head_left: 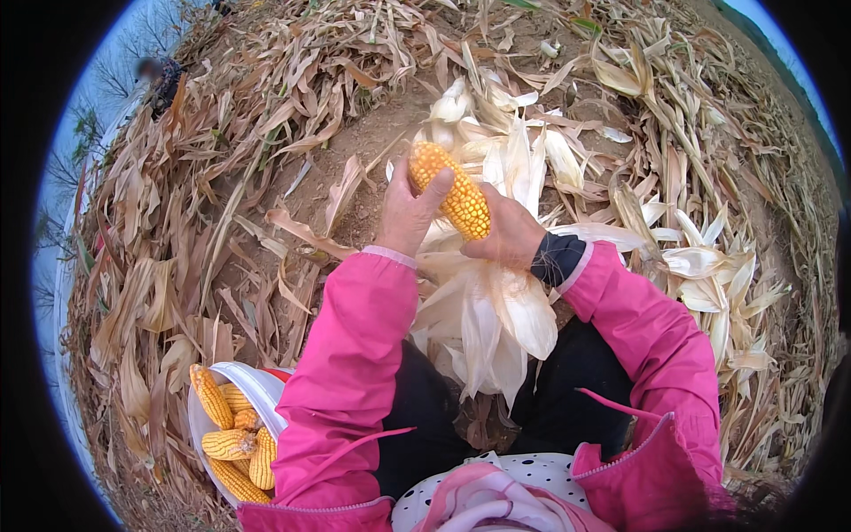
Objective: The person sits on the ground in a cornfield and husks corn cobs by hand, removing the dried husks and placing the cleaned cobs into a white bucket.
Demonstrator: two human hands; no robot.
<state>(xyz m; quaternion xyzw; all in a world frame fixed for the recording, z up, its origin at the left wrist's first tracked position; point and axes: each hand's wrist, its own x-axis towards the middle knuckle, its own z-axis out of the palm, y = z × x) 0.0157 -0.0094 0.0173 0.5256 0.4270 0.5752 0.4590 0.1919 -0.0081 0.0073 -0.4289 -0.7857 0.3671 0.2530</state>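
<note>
Between my two hands is a yellow ear of corn (452, 191), tilted, its kernels bare. My left hand (410, 208) grips its upper left side, with the thumb laid across the kernels. My right hand (512, 229) is closed round its lower right end, where the fingers are partly hidden. Pale husk leaves (483, 306) spread below the ear, over my knees; whether they are still joined to it I cannot make out. More stripped husks (519, 160) lie on the ground just beyond my hands.
By my left forearm stands a white bucket (197, 417) holding several husked ears of corn (232, 443). Dry corn stalks and leaves (160, 301) cover the ground to the left. On the right lies another pile of pale husks (709, 275). Far off at upper left is another person (162, 84).
</note>
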